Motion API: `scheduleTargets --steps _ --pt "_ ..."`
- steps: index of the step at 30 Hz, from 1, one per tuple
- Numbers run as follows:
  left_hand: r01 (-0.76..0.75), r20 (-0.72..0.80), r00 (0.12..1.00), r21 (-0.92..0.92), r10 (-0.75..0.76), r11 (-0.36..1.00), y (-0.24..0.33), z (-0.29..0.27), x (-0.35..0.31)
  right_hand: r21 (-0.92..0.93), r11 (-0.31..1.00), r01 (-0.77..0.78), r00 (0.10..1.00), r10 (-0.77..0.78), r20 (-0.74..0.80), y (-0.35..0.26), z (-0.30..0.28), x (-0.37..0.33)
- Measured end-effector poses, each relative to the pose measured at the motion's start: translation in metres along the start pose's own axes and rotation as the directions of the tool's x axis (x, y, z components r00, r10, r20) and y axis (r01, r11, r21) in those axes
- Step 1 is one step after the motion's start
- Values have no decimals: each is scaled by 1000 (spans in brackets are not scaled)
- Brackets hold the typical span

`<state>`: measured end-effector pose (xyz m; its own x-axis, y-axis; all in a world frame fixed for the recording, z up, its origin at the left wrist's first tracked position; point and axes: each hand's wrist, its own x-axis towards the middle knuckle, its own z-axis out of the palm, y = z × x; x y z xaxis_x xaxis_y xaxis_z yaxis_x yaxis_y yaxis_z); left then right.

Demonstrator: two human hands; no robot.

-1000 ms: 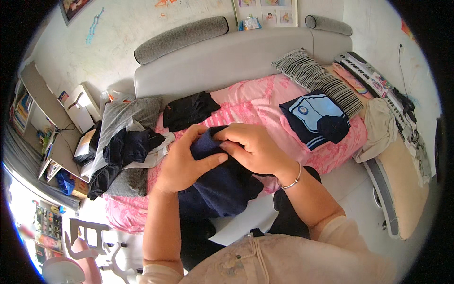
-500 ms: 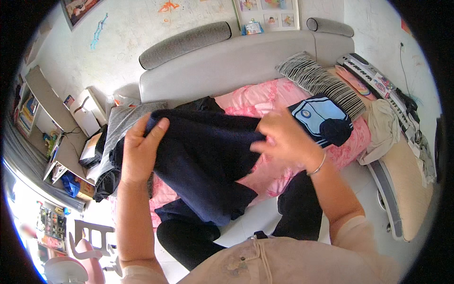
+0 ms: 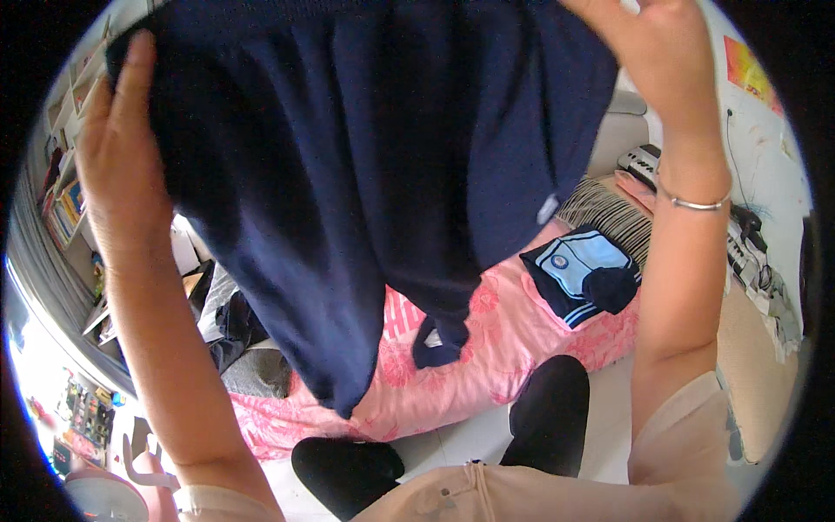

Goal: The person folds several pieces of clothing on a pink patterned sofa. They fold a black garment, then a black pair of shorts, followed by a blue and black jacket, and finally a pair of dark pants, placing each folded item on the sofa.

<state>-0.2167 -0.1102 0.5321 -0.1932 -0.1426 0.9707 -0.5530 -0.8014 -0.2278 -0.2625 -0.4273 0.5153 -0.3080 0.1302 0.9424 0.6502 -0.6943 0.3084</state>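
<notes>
Navy blue trousers [image 3: 365, 130] hang spread out in front of me, their gathered waistband along the top edge of the view. My left hand [image 3: 126, 165] is closed on the waistband's left end. At the other end, my right hand [image 3: 665, 65] grips the waistband, its fingertips partly cut off by the top of the view. Both trouser legs dangle over the bed, one ending in a cuff. Behind them to the right, a folded light blue and navy garment [image 3: 574, 270] lies on the bed, apart from my hands.
A pink floral sheet [image 3: 417, 391] covers the bed. Dark and grey clothes [image 3: 257, 370] lie at its left, a striped pillow [image 3: 604, 213] at its right. An electronic keyboard [image 3: 639, 163] stands beyond the pillow. Bookshelves [image 3: 65, 204] line the left. My knees [image 3: 552, 400] are near the bed edge.
Both hands have risen and moved apart, lifting the trousers from a bunched heap low over the bed to hang stretched open. The folded garment stays on the bed.
</notes>
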Motion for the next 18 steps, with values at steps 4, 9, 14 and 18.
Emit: scheduleTargets --steps 4,9,14,18 --pt "-60 -27 997 175 66 983 -1 -16 29 117 950 -290 947 268 175 -32 -30 35" --pt "186 64 982 -120 -179 975 10 -2 6 81 888 -454 793 360 492 -4 -42 3" --pt "564 450 802 -355 -392 746 22 -6 -23 -27 839 -544 670 454 587 5 -49 5" --pt "572 511 784 -373 -353 730 15 -14 -29 293 612 -735 648 505 570 -2 -41 18"
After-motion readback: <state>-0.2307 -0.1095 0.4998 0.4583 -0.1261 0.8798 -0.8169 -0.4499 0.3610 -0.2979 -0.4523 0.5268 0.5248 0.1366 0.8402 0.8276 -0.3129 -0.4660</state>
